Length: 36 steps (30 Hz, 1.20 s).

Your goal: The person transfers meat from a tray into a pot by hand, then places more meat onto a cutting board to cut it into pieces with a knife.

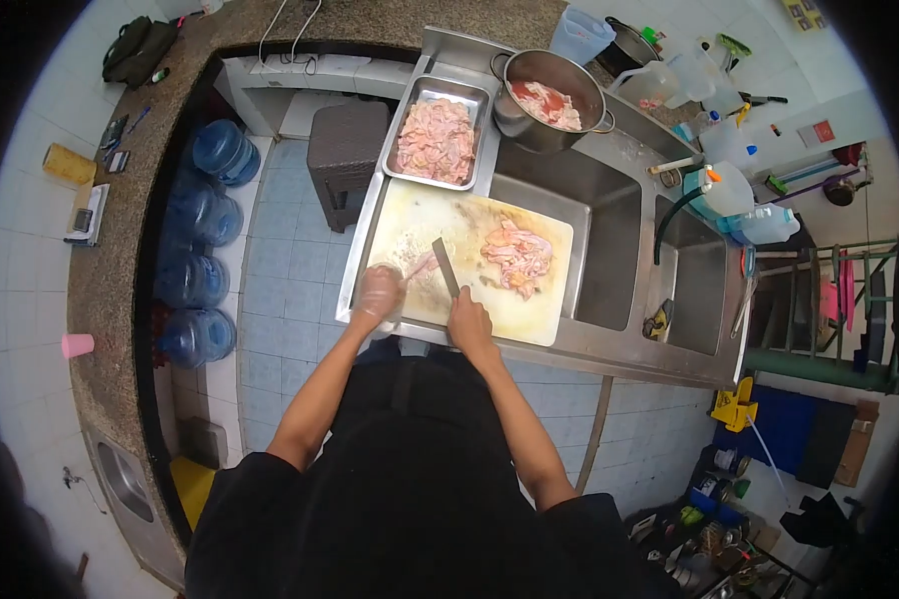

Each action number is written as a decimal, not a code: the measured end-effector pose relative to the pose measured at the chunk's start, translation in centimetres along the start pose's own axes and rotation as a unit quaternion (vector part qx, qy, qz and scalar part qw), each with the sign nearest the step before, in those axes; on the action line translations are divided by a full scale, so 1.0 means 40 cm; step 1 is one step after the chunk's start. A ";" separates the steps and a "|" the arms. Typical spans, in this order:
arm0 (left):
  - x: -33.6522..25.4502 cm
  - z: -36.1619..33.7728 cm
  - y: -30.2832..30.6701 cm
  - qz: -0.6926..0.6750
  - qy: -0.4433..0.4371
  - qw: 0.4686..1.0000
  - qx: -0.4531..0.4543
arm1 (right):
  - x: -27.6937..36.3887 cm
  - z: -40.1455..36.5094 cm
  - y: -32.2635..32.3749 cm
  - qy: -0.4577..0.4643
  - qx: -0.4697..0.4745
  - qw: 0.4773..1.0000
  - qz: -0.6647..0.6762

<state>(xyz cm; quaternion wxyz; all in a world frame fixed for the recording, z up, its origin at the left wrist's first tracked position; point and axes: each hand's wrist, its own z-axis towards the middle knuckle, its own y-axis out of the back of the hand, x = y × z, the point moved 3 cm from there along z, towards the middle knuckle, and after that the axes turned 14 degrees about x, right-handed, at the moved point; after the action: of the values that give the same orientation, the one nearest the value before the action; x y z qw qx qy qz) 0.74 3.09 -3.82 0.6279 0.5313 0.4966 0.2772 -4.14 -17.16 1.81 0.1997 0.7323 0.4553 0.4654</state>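
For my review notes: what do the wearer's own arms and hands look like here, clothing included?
The black top has short, loose black sleeves, leaving both forearms bare. The left hand appears to wear a thin, see-through plastic glove; no glove is discernible on the right hand. No markings show on the sleeves.

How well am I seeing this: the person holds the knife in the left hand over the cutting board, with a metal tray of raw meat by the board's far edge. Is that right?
Not quite: the head view shows the knife in the right hand. It is over the cutting board, with a metal tray of raw meat by the board's far edge.
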 end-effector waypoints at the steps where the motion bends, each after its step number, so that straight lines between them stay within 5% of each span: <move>1: -0.020 -0.010 0.040 0.000 -0.002 1.000 0.001 | 0.000 0.001 0.003 -0.001 -0.001 1.000 0.001; 4: -0.062 -0.017 0.159 -0.068 0.015 0.996 -0.052 | 0.000 0.000 0.013 -0.006 0.008 1.000 0.022; 6: -0.059 -0.001 0.180 -0.377 0.103 0.917 -0.079 | -0.006 -0.003 0.025 -0.012 0.008 0.999 0.038; 9: -0.073 0.055 0.200 -0.479 0.057 0.873 -0.074 | -0.019 -0.010 0.038 -0.023 0.018 0.998 0.061; 10: -0.066 0.091 0.170 -0.478 0.054 0.873 -0.073 | -0.024 -0.012 0.046 -0.023 0.015 0.998 0.062; 12: -0.090 0.139 0.136 -0.192 -0.140 0.953 -0.186 | -0.032 -0.030 0.055 -0.002 -0.024 0.996 0.083; 18: -0.119 0.209 0.062 -0.071 -0.062 0.991 0.094 | -0.101 -0.100 0.087 -0.037 -0.062 0.991 0.114; 22: -0.103 0.245 0.087 -0.107 -0.056 0.989 0.085 | -0.148 -0.163 0.098 -0.045 -0.099 0.983 0.149; 24: -0.076 0.265 0.147 -0.325 0.025 0.945 0.013 | -0.161 -0.190 0.115 -0.060 -0.114 0.978 0.162; 25: -0.066 0.286 0.154 -0.535 0.074 0.841 0.029 | -0.169 -0.197 0.118 -0.062 -0.118 0.977 0.168; 26: -0.054 0.322 0.173 -0.540 0.122 0.832 0.040 | -0.178 -0.206 0.121 -0.068 -0.135 0.972 0.182; 29: -0.089 0.426 0.300 -0.703 0.025 0.710 -0.036 | -0.179 -0.220 0.146 -0.081 -0.158 0.964 0.196; 30: -0.070 0.470 0.291 -0.702 0.025 0.711 -0.034 | -0.181 -0.223 0.155 -0.088 -0.162 0.964 0.193; 32: -0.003 0.539 0.233 -0.538 0.069 0.839 -0.042 | -0.198 -0.218 0.152 -0.085 -0.173 0.961 0.199; 33: -0.023 0.526 0.255 -0.318 0.039 0.941 -0.111 | -0.201 -0.221 0.156 -0.082 -0.181 0.960 0.195; 34: -0.038 0.522 0.257 -0.317 0.037 0.941 -0.109 | -0.203 -0.223 0.158 -0.080 -0.189 0.960 0.192; 36: -0.114 0.504 0.237 -0.165 0.043 0.984 0.044 | -0.210 -0.233 0.161 -0.100 -0.195 0.954 0.205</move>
<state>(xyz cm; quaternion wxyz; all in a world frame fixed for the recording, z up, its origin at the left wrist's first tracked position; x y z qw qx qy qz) 19.36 -6.13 5.45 0.6190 0.4566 0.6157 0.1711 -10.38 -28.81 6.78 0.2838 0.7994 0.1736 0.5002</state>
